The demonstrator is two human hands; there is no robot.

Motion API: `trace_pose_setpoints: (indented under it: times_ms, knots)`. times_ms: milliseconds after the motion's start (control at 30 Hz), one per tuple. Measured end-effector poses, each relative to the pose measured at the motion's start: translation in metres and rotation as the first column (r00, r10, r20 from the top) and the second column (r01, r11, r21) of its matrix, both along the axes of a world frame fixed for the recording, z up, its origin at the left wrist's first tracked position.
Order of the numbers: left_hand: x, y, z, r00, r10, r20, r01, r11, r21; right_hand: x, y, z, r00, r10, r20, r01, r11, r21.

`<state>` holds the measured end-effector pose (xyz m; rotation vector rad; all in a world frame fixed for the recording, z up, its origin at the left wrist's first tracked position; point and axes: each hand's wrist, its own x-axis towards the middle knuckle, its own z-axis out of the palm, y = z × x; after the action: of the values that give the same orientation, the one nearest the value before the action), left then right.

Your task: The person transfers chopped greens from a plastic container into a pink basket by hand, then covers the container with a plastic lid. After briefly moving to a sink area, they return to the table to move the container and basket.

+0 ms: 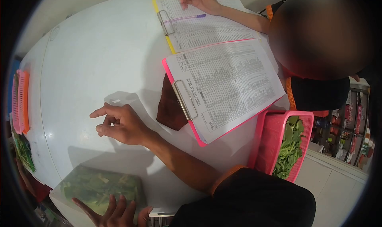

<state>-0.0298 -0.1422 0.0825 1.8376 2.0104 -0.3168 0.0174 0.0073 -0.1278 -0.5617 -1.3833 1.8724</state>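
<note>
At the near left corner of the table, a clear plastic bag of cut leafy greens [99, 183] lies flat. My left hand [113, 214] grips its near side, fingers spread across the plastic and thumb toward the right. My right hand [124, 125] is over the white table [87, 68] with index finger and thumb apart and nothing between them. To the right of this hand, a pink clipboard [201, 144] carrying a printed form [230, 88] overlaps a dark brown object [169, 107].
Another person's hand [201, 0] holds a pen over a yellow clipboard [172, 46]; a purple pen [199, 16] lies on it. A pink basket [262, 147] contains leafy greens [290, 147]. Pink and orange baskets [22, 101] stand beyond the left edge. Shelves with goods [346, 127] are at right.
</note>
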Motion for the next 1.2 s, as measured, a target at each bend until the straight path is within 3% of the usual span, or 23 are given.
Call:
trace_pose_setpoints:
  times_ms: [267,567,667,1200]
  knots:
    - [-0.0012,0.0004,0.0009,1.000,-0.001,0.007,0.001,1.000,-0.006,0.0009,0.0011,0.0020,1.000,0.025,-0.010,-0.026,0.997,-0.075]
    - [-0.0022,0.0052,0.0027,1.000,0.005,0.024,-0.005,1.000,-0.027,-0.0020,0.0017,0.0009,1.000,0.008,-0.009,-0.009,0.999,-0.053]
    - [-0.0024,0.0017,0.0007,0.999,0.019,0.027,-0.018,0.999,-0.041,0.0013,0.0044,0.0056,0.996,0.021,0.087,-0.021,1.000,-0.003]
    - [-0.0030,0.0045,0.0031,0.999,0.023,0.023,-0.022,0.998,-0.063,-0.0025,0.0011,0.0031,0.999,-0.002,0.033,0.002,1.000,0.000]
